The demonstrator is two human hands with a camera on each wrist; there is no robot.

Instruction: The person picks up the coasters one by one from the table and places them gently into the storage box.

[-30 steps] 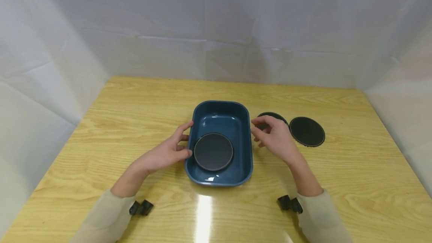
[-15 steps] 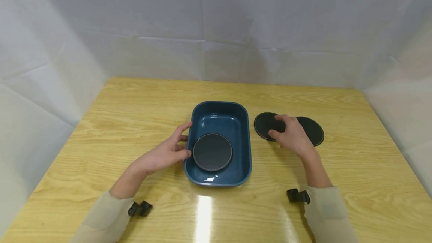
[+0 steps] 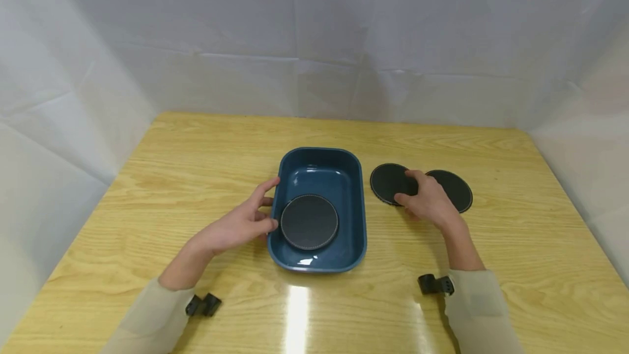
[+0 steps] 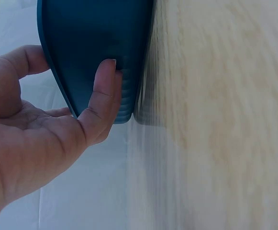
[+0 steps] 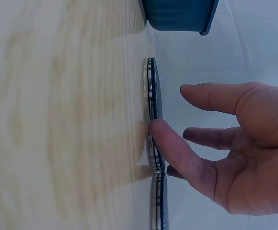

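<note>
Wooden table (image 3: 196,179), seen from above. Blue tray (image 3: 357,206) at centre, one black coaster (image 3: 309,222) lying inside its near half. Left hand (image 3: 236,225) against the tray's left wall, thumb (image 4: 103,91) pressed to the outer side, fingers relaxed, gripping nothing. Right of the tray, two more coasters flat on the table: near coaster (image 3: 388,182) and far coaster (image 3: 454,189), just beside each other. Right hand (image 3: 427,198) over both, fingers spread and uncurled, thumb (image 5: 172,143) touching the near coaster's edge.
</note>
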